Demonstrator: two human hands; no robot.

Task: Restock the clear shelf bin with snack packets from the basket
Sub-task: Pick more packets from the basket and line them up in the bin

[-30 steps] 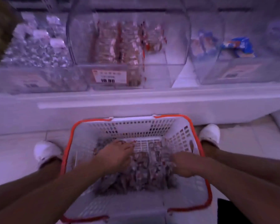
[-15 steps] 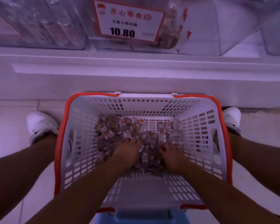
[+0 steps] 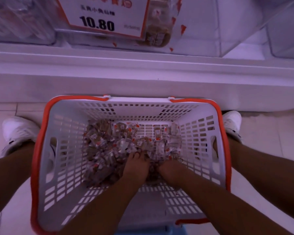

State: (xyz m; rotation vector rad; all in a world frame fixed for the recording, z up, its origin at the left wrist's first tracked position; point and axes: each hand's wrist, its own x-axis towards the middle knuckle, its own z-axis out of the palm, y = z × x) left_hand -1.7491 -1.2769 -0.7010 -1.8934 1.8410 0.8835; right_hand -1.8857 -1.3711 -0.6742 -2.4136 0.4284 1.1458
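Both hands deep in the basket (image 3: 61, 167)

Left hand (image 3: 137, 164) and right hand (image 3: 170, 168) dig side by side into the snack packets (image 3: 109, 146); fingers buried, grip unclear.

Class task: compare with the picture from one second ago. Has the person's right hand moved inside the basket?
Yes. Judged against the basket wall, the right hand has moved leftward, from near the right side wall toward the middle, beside the left hand, on the snack packets.

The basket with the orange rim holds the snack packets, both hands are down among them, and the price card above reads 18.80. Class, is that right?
Not quite. The head view shows the price card reading 10.80. The rest stands: basket, snack packets, left hand, right hand.
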